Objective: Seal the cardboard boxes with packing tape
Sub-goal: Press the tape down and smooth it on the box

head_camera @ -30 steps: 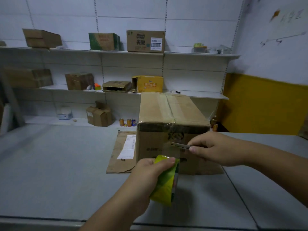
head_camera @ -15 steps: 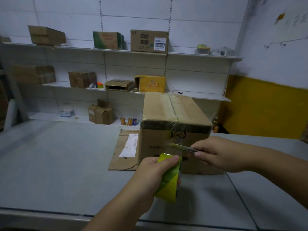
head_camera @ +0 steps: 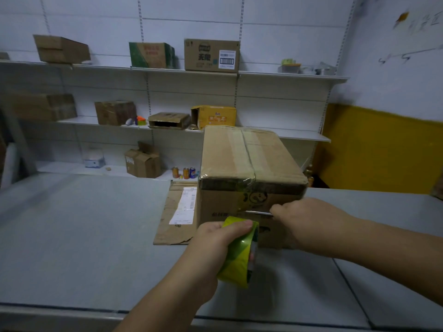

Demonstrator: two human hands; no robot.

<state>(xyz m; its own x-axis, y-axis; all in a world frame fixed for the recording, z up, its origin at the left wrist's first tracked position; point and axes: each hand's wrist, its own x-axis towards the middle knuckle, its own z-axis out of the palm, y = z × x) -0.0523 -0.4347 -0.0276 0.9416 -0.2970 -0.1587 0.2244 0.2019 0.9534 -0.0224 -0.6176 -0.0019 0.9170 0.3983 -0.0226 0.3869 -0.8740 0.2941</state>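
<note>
A closed cardboard box (head_camera: 247, 159) stands on the grey table (head_camera: 84, 231), with clear tape running along its top seam and down its front face. My left hand (head_camera: 213, 238) grips a yellow-green roll of packing tape (head_camera: 239, 252) just in front of the box. My right hand (head_camera: 309, 221) holds a thin metal blade (head_camera: 257, 213) flat against the box's front face, level with the tape strip that runs from the roll to the box.
A flattened piece of cardboard (head_camera: 177, 212) with a white label lies under the box's left side. Behind the table, wall shelves (head_camera: 287, 76) carry several boxes, and three drink cans (head_camera: 184, 173) stand on the lowest shelf. A yellow panel (head_camera: 378, 149) is at right.
The blade in my right hand has slid to the right across the box front. The tape roll in my left hand has stayed in front of the box.
</note>
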